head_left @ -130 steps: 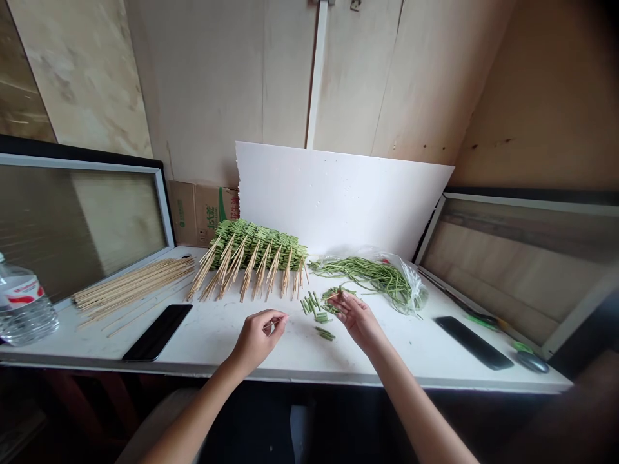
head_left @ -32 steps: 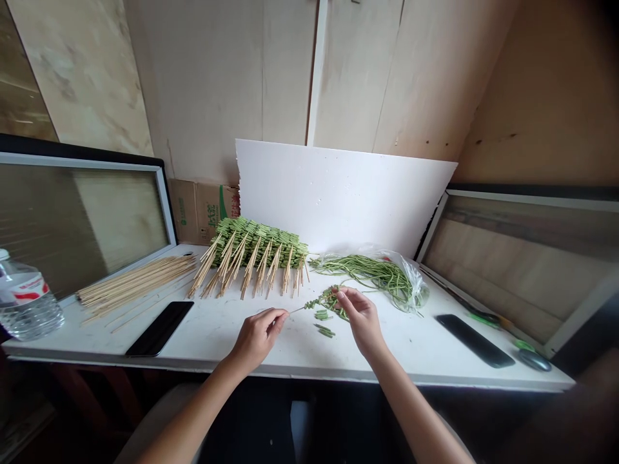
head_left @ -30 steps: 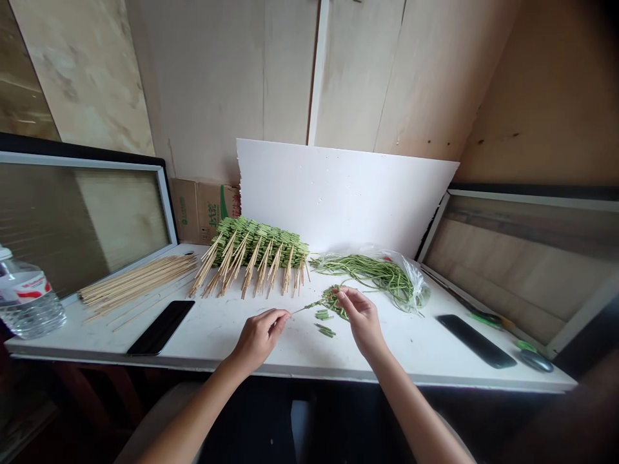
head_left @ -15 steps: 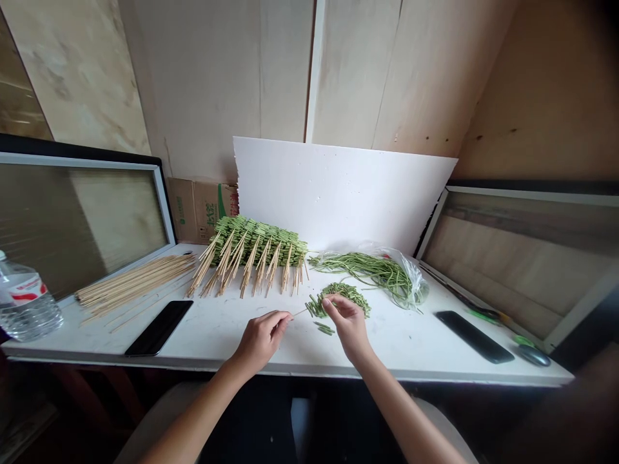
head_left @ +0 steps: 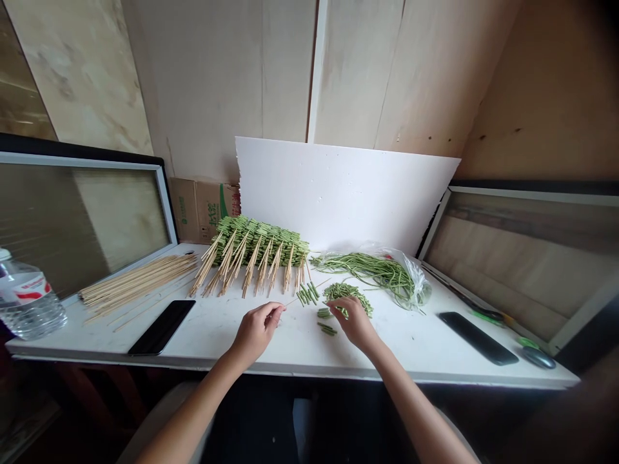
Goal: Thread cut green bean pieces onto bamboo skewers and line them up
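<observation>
There are two hands [head_left: 258, 328], one held skewer [head_left: 292, 301], two framed panels [head_left: 77, 225], one water bottle [head_left: 29, 299], one plastic bag [head_left: 416, 282] and one cardboard box [head_left: 198, 203]. The loaded skewers [head_left: 261, 241] are too crowded to count.

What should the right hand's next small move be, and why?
Probably pinch one piece from the cut green pile and bring it to the skewer's bare tip. The left hand holds the skewer, bare stick shows beyond its threaded pieces, and the right hand is at the pile. Whether it already grips a piece is unclear.
</observation>
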`<state>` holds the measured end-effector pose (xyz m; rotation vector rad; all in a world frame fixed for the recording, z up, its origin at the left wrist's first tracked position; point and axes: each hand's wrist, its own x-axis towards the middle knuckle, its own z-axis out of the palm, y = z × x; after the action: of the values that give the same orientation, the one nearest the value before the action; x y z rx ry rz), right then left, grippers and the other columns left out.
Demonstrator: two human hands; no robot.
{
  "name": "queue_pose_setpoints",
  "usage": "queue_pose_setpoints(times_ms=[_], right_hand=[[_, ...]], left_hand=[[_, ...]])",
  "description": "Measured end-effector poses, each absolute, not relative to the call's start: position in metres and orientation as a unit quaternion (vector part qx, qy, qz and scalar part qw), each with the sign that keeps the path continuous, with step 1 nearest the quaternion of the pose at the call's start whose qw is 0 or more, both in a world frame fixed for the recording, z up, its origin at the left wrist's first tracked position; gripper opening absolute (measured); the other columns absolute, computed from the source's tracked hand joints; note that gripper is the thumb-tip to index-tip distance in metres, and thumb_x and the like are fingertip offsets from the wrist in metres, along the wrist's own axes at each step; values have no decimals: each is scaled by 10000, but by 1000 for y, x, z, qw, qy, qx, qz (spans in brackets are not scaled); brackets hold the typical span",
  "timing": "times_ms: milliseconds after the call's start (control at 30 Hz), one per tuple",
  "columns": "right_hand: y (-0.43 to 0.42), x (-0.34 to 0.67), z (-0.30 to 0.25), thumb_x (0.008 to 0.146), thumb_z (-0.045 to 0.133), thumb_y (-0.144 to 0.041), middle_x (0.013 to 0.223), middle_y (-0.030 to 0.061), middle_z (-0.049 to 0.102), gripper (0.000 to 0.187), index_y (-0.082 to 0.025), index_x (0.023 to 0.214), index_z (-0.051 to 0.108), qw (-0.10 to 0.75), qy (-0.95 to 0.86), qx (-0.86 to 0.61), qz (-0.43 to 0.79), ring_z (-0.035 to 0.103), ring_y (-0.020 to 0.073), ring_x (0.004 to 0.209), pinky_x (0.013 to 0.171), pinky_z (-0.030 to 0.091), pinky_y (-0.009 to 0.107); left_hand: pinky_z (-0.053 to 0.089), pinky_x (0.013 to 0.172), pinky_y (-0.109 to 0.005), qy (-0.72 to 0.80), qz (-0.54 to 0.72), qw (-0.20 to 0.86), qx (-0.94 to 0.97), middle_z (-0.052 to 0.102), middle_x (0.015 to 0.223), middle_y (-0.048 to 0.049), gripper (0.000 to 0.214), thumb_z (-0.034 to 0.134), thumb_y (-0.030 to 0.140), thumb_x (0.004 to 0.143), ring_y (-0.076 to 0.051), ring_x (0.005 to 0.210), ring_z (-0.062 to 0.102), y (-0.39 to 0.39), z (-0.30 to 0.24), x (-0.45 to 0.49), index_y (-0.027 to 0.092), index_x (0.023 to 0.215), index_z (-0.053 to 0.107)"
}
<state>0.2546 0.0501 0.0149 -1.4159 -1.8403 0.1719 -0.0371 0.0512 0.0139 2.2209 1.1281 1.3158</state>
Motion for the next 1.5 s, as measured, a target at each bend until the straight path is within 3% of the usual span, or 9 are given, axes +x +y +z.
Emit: queue_pose_setpoints(times_ms=[67,167,500,667,867,1067,1267,1500], right_hand=[[54,258,0,929,620,-230,1010,115,776,194,-238,1020,791,336,-741,-581,-11,609,357,1063,871,468,476],[55,257,-13,898,620,-134,1000,118,767,217,-218,1025,774,313,-743,-591,-40,593,354,1069,874,443,462],[52,253,-11,941,541,-115,921,95,731,233,-210,871,742,260,-763,-585,-91,565,302,1025,879,422,404],[50,249,-9,927,571,-111,911,96,743,203,-205,904,750,257,-764,-586,-82,576,305,1005,874,426,408],[50,252,10,954,616,-321,961,113,768,185,-247,947,786,380,-735,-561,12,618,339,979,860,477,474],[50,257,33,829,743,-585,1034,112,777,409,-206,982,751,547,-580,-496,344,699,295,995,774,540,385],[49,252,38,687,886,-526,925,76,783,480,-207,1025,766,640,-439,-413,477,722,252,929,810,555,365],[43,245,41,766,836,-527,1022,113,793,371,-195,923,779,651,-431,-361,510,724,281,1067,951,560,409]], left_hand=[[465,635,-219,399,458,170,776,679,739,-20,279,495,366,1039,-144,653,622,53,12,-37,182,1022,704],[473,648,-221,395,456,177,778,692,763,-24,271,496,363,1037,-147,672,626,53,10,-37,188,1019,702],[504,688,-234,389,455,184,780,732,849,-41,259,499,361,1041,-149,721,650,55,8,-37,191,1009,692],[524,712,-247,382,459,181,781,757,913,-64,273,495,374,1041,-168,778,683,56,7,-36,192,1010,695],[543,721,-251,380,460,186,780,758,912,-71,287,490,381,1042,-176,785,693,54,10,-37,188,1020,702],[560,701,-245,367,477,191,776,755,867,-77,314,498,393,1030,-173,750,691,52,13,-37,179,1002,727],[541,615,-216,351,479,194,780,744,797,-65,308,544,406,999,-162,681,671,49,12,-35,184,983,757],[544,618,-210,344,469,196,789,730,771,-58,321,530,407,1009,-160,678,676,49,10,-34,176,972,750]])
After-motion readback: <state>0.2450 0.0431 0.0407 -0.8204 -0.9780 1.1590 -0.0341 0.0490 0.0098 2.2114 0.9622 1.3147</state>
